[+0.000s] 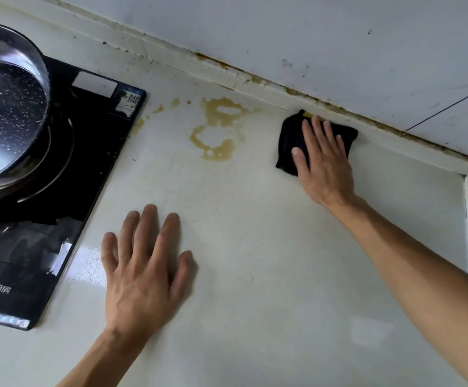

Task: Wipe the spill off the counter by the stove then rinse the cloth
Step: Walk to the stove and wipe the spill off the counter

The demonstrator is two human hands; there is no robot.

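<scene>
While the stove (59,169) sits just left of the left hand (143,263), that hand lies open, fingers spread flat on the counter (255,275), gripping nothing. Ahead of it and left of the right hand (322,160), the brown spill (216,129) is unwiped. The right hand presses open-palmed on the black cloth (288,143), against the back ledge (395,141). Best dragged leftward under steady pressure, I judge. Its long axis seems to follow the ledge.
</scene>
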